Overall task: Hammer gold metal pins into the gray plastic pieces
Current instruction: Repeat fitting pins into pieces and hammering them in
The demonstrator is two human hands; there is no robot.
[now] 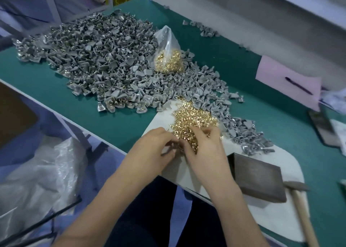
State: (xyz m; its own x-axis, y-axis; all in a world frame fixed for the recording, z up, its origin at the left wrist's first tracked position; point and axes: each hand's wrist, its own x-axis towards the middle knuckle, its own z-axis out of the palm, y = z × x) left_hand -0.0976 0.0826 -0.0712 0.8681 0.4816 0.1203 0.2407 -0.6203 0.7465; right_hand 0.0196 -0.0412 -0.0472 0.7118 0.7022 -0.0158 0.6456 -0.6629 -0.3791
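Forearms rise from the bottom of the frame to meet at its centre. Left hand (159, 143) curls its fingers round a small gray piece, grip closed on it, at the near edge of the white mat (189, 177). Right hand (204, 143) lies just beside it, fingertips buried in the loose gold pins (194, 117) spread on the mat; whether that grip has pinched a pin cannot be told. Gray plastic pieces (97, 59) form a broad heap from the upper left across the green bench (46, 85) toward centre right, with a clear bag of pins (168, 59) resting on it. Dark block (256, 179) and hammer (301, 201) lie at lower right, untouched. Pins appear short, shiny and flanged, probably light, stiff and slippery, best nipped by the shaft between fingertip and thumb. Plastic pieces look matt, scoop-shaped with a tubular socket, light and rigid; holding them by the broad flap seems safest.
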